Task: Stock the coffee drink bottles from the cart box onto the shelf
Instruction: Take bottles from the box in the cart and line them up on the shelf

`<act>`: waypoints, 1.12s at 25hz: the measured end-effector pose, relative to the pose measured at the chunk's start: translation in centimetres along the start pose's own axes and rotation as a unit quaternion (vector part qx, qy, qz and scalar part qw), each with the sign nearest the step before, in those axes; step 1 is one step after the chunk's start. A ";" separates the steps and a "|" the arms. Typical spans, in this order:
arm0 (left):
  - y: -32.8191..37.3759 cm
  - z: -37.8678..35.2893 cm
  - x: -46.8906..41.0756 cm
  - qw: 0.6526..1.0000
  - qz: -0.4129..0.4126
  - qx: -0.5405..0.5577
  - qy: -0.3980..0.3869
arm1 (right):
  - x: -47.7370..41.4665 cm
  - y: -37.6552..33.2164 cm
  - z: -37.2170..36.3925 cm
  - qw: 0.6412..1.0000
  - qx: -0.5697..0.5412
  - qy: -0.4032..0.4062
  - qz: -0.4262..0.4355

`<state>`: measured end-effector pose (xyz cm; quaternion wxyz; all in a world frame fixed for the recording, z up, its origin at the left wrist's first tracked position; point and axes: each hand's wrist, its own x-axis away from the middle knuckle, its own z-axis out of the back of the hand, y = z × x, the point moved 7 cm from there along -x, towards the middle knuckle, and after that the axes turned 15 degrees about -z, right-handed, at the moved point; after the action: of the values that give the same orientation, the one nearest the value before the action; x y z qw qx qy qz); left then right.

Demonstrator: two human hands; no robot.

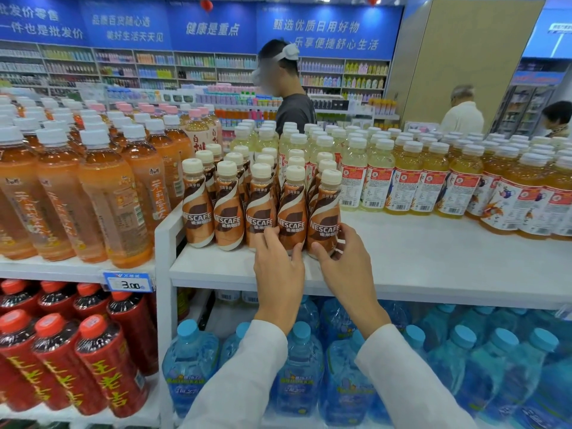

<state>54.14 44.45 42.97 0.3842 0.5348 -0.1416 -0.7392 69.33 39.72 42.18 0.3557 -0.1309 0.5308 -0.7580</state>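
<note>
Sleeves (244, 376), white, one per forearm, come up from the lower edge of my view.

Left hand (278, 267): fingers curled round the base of the fourth coffee bottle (292, 209), thumb on its right side.

Right hand (343, 261): thumb and fingers pinch the base of the fifth coffee bottle (325, 212), the last one on the right.

Both bottles stand upright on the shelf (433, 261), touching each other. They end a front row of five coffee bottles (229, 209), brown and cream with cream caps, and further rows stand behind.

Beside the block, left: orange tea bottles (108, 196) with white caps.

Beside it, right: pale yellow drink bottles (402, 181), set further back on the same shelf.

Below: blue water jugs (192, 366); to their left, red bottles (102, 366) under a price tag (128, 281) reading 3.00.

Background: a person in a dark shirt (294, 109) past the display.
</note>
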 end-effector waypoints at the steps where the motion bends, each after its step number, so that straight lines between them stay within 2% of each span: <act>1: 0.0 0.1 0.0 1.000 -0.001 0.001 -0.001 | 0.1 -0.1 0.0 1.000 0.003 -0.001 -0.001; 5: 0.3 0.8 0.4 1.000 0.006 0.019 0.003 | 1.2 -0.3 0.6 1.000 0.015 -0.008 -0.007; 10: 0.7 2.5 3.2 0.999 0.024 0.033 0.002 | 4.8 -0.1 2.6 0.998 -0.008 -0.056 0.012; 13: 0.1 4.9 7.4 0.998 0.056 0.014 0.017 | 8.2 1.4 2.4 0.994 -0.028 -0.103 0.025; 17: -3.3 10.8 15.8 0.987 0.137 -0.068 0.057 | 14.4 4.3 -1.6 0.974 -0.038 -0.221 0.013; 23: -8.7 22.9 31.1 0.931 0.319 -0.117 0.132 | 25.5 7.5 -10.1 0.921 -0.054 -0.385 -0.030; 28: -11.3 32.3 45.6 0.846 0.457 -0.171 0.217 | 36.8 11.0 -18.2 0.850 0.059 -0.519 -0.063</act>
<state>14.29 12.66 17.43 0.7844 0.4823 -0.1545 -0.3581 37.07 25.71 18.37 0.5382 -0.5172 0.2141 -0.6301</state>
